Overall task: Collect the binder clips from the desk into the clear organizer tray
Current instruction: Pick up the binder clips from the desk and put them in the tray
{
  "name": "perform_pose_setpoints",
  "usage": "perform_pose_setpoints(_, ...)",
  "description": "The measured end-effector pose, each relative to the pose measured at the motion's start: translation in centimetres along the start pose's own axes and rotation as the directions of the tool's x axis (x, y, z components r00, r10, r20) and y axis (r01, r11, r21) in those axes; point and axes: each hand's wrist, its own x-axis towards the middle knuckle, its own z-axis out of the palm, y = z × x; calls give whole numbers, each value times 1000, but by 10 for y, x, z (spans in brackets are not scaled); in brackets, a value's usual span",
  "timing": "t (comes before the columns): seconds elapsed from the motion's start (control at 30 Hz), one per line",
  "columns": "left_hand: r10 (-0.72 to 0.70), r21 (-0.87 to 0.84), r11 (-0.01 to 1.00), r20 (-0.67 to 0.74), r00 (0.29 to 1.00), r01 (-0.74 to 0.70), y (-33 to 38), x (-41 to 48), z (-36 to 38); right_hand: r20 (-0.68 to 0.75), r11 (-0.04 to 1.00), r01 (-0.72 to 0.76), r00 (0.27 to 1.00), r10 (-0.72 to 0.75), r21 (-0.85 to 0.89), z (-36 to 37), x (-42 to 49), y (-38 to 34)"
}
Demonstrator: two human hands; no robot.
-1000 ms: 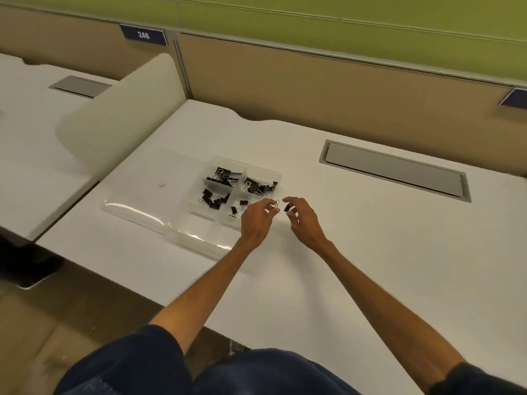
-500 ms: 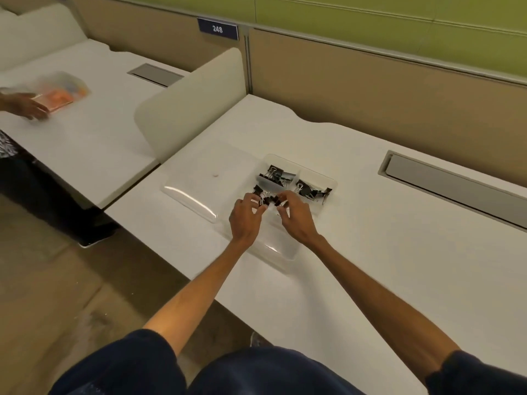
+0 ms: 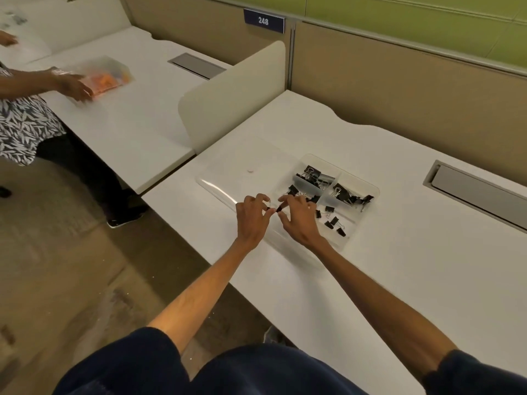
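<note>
Two hands, one tiny clip over the tray

I see the left hand (image 3: 252, 220) and right hand (image 3: 299, 222) both pinch one small black binder clip (image 3: 278, 208) with curled fingertips, just over the near-left part of the clear tray (image 3: 376, 192). I think it is light, hard and springy (the shiny wire loops may slip), so grip the black body. Other clips (image 3: 346, 195) lie in the tray.
</note>
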Motion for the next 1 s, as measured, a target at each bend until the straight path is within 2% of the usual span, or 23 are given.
perform_pose_setpoints(0.23,160,251,953,68,985,-172,-12,3,-3,9,999,-27,1000,27,-42,7,1,-4)
perform_pose_setpoints(0.4,207,237,949,30,978,-209,-17,-1,-1,47,998,-46,998,48,-37,8,-3,-2)
perform_pose_setpoints(0.53,239,237,944,-16,971,-229,-13,-1,3,21,998,-65,998,65,-13,3,-9,1)
perform_pose_setpoints(0.73,273,202,943,-22,962,-263,9,-2,18,-138,995,-87,986,92,40,-14,-25,14)
perform_pose_setpoints(1.0,391,87,917,-15,920,-389,53,-15,48,-359,978,-195,909,211,80,-57,-57,49)
